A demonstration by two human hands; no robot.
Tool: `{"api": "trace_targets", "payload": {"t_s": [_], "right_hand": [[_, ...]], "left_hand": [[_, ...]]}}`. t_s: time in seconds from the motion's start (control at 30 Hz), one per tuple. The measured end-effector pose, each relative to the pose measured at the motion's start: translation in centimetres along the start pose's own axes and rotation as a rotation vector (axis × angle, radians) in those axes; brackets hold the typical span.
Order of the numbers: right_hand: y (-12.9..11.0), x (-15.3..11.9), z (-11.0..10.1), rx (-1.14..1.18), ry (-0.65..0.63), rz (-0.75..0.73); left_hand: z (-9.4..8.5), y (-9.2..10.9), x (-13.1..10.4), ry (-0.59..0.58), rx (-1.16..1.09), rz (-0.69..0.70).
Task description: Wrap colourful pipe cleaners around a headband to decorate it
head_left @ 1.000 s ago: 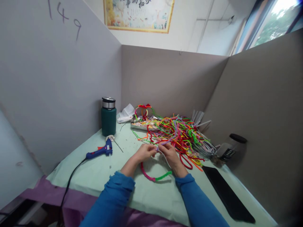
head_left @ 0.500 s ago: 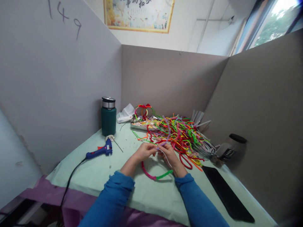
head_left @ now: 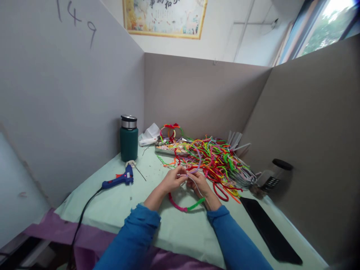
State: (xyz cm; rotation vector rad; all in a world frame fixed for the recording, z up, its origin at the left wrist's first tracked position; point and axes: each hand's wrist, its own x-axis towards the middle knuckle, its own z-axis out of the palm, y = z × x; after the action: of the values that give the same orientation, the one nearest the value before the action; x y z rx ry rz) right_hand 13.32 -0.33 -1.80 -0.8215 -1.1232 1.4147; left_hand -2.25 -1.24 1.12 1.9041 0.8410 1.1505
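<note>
At lower centre, the left hand (head_left: 173, 179) and right hand (head_left: 200, 183) pinch a purple stem (head_left: 200, 160), fingertips together. A glue gun (head_left: 119, 181) lies centre left.

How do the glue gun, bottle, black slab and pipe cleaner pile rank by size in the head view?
Pipe cleaner pile
Black slab, nearest the camera
Bottle
Glue gun, cord excluded

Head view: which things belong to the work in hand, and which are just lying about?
Belonging to it, probably:
purple fuzzy strand, between left hand and right hand
thin white strand
pink-and-green strand below the hands
multicoloured strand pile; blue glue gun, unheld

Just lying about, it seems:
green bottle
black slab
lidded jar
</note>
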Motion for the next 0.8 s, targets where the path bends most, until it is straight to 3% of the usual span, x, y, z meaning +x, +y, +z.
{"api": "trace_targets", "payload": {"t_s": [0.2,0.43,0.63,0.8], "right_hand": [[-0.4,-0.1,0.3,0.011,-0.029,0.006],[-0.2,-0.1,0.4,0.009,0.022,-0.082],[-0.3,-0.5,0.2,-0.194,-0.035,-0.151],[0.3,-0.3,0.2,-0.199,0.121,-0.185]], "left_hand": [[-0.1,-0.5,0.3,0.068,0.026,0.016],[0.0,-1.9,1.1,0.162,-0.113,-0.076],[-0.1,-2.4,1.3,0.201,-0.107,-0.174],[-0.4,-3.1,1.4,0.342,-0.071,-0.246]]}}
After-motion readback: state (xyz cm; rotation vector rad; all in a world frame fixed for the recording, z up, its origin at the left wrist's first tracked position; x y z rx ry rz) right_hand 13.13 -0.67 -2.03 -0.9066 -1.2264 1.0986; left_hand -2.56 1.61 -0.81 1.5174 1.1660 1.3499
